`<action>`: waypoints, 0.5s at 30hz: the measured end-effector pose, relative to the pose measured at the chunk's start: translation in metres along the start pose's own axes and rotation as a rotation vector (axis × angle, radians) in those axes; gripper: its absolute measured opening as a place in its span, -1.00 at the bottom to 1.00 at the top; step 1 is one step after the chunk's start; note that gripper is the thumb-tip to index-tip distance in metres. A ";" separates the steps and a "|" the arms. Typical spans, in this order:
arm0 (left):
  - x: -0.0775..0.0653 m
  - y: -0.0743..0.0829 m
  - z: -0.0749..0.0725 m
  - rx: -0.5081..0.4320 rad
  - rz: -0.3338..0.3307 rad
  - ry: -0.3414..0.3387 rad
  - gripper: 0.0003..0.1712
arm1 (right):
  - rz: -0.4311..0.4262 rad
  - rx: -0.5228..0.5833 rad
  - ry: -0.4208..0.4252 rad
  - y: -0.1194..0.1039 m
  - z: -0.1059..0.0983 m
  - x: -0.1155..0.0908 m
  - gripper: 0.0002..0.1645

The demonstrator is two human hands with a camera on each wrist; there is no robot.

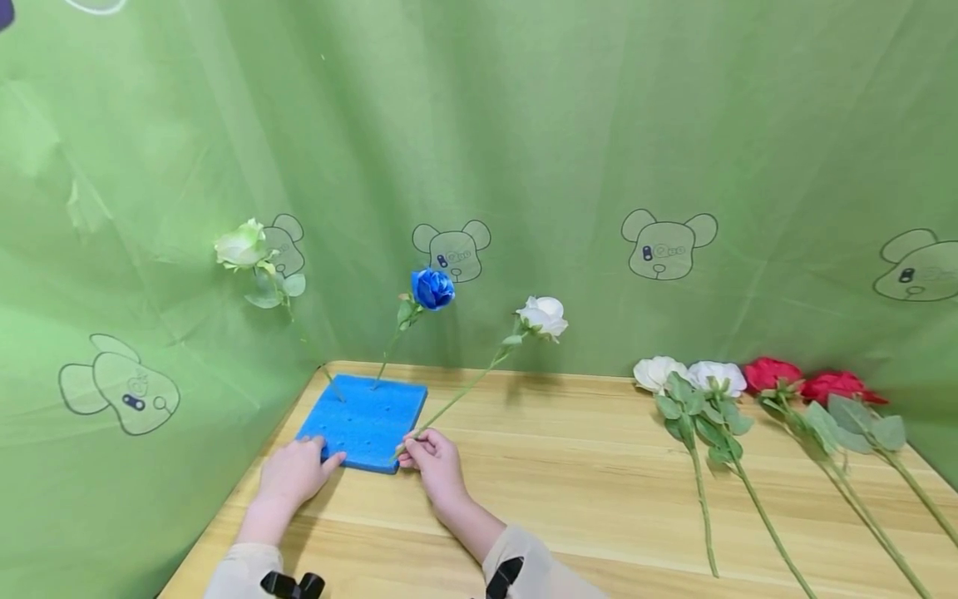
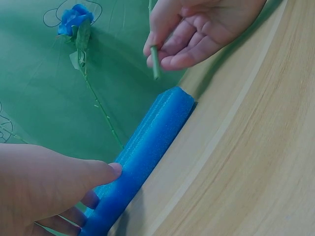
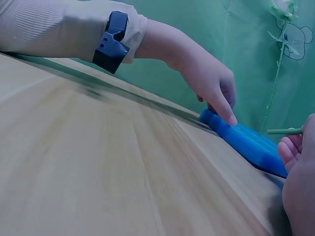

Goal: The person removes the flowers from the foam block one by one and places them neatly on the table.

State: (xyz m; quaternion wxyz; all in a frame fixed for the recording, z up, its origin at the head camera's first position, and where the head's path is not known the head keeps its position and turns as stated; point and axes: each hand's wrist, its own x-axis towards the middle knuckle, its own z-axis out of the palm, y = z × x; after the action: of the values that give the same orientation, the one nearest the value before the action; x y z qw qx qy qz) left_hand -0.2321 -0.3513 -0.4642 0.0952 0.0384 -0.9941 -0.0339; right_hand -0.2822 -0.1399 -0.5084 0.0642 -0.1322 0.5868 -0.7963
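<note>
A blue foam block [image 1: 367,424] lies flat on the table, with small holes in its top. My left hand [image 1: 295,472] grips its near left corner; in the left wrist view the thumb [image 2: 110,171] lies on the block's edge. Near the block's front right corner, my right hand [image 1: 434,466] pinches a white artificial rose [image 1: 542,318] low on its stem. That stem's cut end [image 2: 156,69] hangs just above the block, apart from it. A blue rose [image 1: 432,289] and a pale green-white rose [image 1: 241,246] stand in the block, both tilted.
On the table's right lie two white roses [image 1: 659,374] [image 1: 717,377] and two red roses [image 1: 772,374] [image 1: 838,386], stems toward the front. A green curtain [image 1: 554,166] with bear faces hangs behind and to the left of the wooden table [image 1: 569,466].
</note>
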 end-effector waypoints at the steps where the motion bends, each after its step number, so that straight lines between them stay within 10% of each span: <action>1: 0.000 0.000 0.000 -0.001 0.000 0.001 -0.45 | 0.000 0.001 0.001 -0.001 -0.002 -0.001 -0.76; 15: -0.001 0.000 -0.001 -0.013 0.001 0.014 -0.46 | 0.026 -0.030 -0.051 -0.016 -0.036 -0.024 -0.68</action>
State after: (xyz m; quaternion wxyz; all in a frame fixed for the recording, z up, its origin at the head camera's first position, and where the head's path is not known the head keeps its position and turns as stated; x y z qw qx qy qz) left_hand -0.2307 -0.3508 -0.4636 0.1023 0.0377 -0.9932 -0.0399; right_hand -0.2685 -0.0962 -0.5067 0.0877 -0.1459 0.5987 -0.7827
